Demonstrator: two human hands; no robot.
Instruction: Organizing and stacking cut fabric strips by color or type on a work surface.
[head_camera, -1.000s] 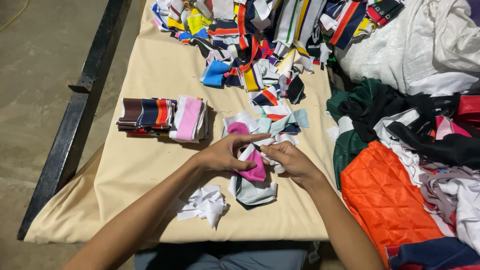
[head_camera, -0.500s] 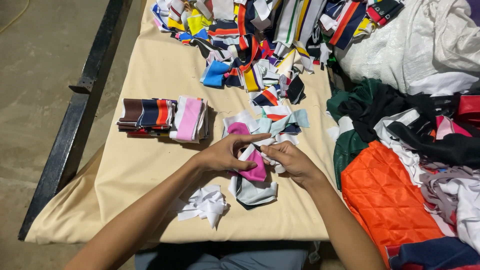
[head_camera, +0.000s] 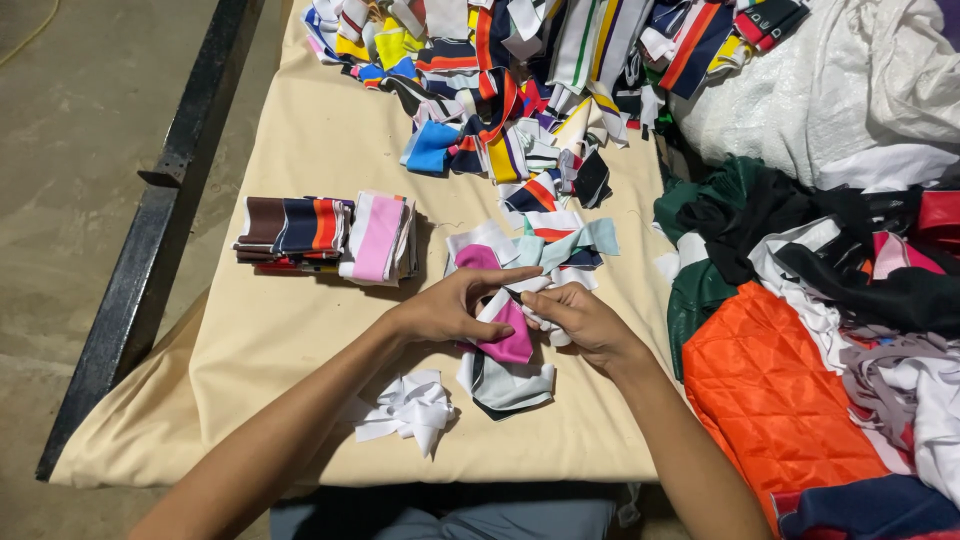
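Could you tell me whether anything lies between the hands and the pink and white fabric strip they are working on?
Nothing visible does: the left hand and right hand already grip the pink and white strip directly, above the tan tablecloth.

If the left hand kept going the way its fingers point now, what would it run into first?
The left hand points right, toward the right hand. It would likely meet the white fabric strip pinched between them first, then the right hand's fingers. Depth is hard to judge.

One head cam, up high, looks straight down at the tan table (head_camera: 300, 330), close, floor at left.
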